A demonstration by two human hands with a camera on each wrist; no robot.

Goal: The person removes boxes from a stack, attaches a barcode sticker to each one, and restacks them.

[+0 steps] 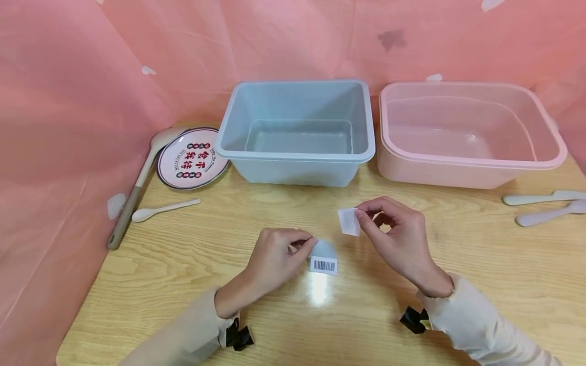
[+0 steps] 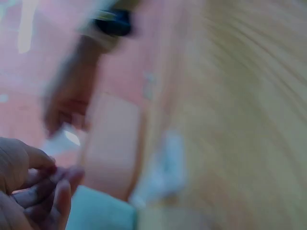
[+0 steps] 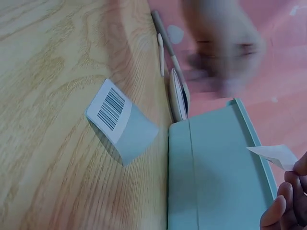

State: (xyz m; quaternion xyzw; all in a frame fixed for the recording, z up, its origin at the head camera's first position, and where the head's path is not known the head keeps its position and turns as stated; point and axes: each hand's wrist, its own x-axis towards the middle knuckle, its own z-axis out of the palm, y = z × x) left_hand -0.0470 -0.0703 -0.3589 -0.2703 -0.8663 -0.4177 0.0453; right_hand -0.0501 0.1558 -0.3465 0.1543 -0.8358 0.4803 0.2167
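Two small pieces of thin sheet are at the centre of the work. A white paper slip [image 1: 349, 222] is pinched by one corner between the thumb and forefinger of the right hand [image 1: 403, 241], raised above the tabletop [image 1: 215, 284]. A barcode label [image 1: 324, 265] is left lying on the tabletop between the hands, curled, with part of its edge lifted. The fingertips of the left hand [image 1: 279, 256] are drawn together, and nothing can be seen between them; by the right wrist view, that hand is held clear of the label.

The step in hand is judged to be the sorting or peeling apart of these pieces. For the next move, a light, exact pinch at the label's raised edge seems called for, as well as a free spot for the slip.

Whether a sliver is hidden in the left fingertips cannot be told. In the left wrist view, the label is blurred beyond reading. The slip's print is barely made out, and a pale knife [image 1: 545, 197] is cut off by the frame.
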